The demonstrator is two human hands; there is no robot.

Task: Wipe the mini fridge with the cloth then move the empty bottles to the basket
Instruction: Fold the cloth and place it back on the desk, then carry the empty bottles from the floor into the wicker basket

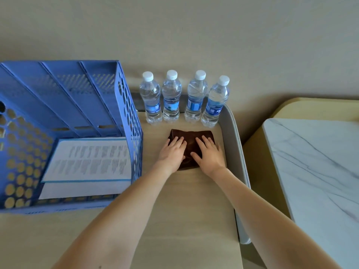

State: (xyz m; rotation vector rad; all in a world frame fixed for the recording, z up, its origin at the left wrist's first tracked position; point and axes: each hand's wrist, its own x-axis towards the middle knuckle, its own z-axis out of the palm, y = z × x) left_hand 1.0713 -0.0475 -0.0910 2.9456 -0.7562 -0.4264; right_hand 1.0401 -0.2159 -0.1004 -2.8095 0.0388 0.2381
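Note:
A folded dark brown cloth lies on the beige top of the mini fridge. My left hand and my right hand both press flat on the cloth, fingers straight and pointing at the wall. Several clear plastic bottles with white caps and blue labels stand upright in a row just beyond the cloth, against the wall. The blue perforated plastic basket stands at the left on the same top, its right wall close to the leftmost bottle.
Inside the basket lie printed papers and upright dividers. The fridge's grey rounded edge runs down the right side. Further right, lower down, is a white marble-patterned tabletop. A plain beige wall stands behind everything.

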